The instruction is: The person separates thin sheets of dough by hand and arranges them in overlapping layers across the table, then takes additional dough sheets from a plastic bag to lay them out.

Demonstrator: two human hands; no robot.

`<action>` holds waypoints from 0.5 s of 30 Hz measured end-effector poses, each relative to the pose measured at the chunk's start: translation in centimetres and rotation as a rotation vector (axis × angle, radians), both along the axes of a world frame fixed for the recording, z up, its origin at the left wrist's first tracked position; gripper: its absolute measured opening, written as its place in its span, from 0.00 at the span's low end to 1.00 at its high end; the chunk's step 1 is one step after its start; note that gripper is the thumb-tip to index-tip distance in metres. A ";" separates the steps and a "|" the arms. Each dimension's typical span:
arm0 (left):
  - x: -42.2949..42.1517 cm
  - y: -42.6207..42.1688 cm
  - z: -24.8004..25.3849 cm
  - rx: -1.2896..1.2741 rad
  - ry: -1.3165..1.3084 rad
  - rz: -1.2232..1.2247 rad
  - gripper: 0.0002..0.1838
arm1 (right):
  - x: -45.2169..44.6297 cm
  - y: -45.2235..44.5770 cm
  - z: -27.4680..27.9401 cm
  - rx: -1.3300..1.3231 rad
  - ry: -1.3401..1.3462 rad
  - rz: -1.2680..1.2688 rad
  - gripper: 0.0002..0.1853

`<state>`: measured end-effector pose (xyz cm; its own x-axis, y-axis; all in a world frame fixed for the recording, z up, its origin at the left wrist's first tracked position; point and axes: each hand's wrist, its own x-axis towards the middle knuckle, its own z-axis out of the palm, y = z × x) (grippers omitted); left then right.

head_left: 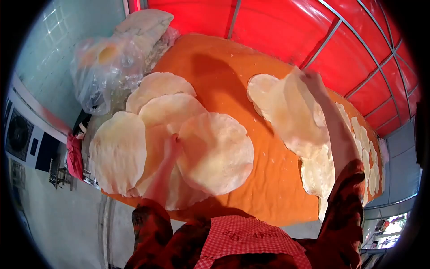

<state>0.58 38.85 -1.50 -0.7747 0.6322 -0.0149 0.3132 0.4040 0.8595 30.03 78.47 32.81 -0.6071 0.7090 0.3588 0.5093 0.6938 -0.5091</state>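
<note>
My left hand (171, 145) is closed at the left edge of a thin, pale round flatbread (217, 152), which lies over others on the near left. My right hand (311, 80) is at the far right, blurred, its fingers closed on the upper edge of another thin flatbread (295, 112). That one hangs down at a tilt above more rounds. Left of my left hand lies a wrinkled flatbread (118, 150). Two overlapping rounds, a rear flatbread (159, 87) and a nearer flatbread (172, 107), lie beyond it.
An orange cloth (224, 89) covers the large table. Several flatbreads (317, 175) overlap along its right side, with smaller rounds (369, 161) farther right. A clear plastic bag (105, 67) sits at the back left. A red sheet wall (273, 31) on a metal frame stands behind.
</note>
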 end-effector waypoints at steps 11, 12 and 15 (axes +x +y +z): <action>6.3 -4.5 8.2 0.223 0.394 0.073 0.17 | -29.3 -15.2 -16.2 0.454 -0.130 0.542 0.10; 6.9 -4.9 8.2 0.226 0.380 0.060 0.16 | -31.0 -15.8 -20.7 0.426 -0.228 0.544 0.11; 7.5 -5.5 8.4 0.236 0.342 0.020 0.15 | -30.0 -18.7 -28.2 0.357 -0.119 0.779 0.17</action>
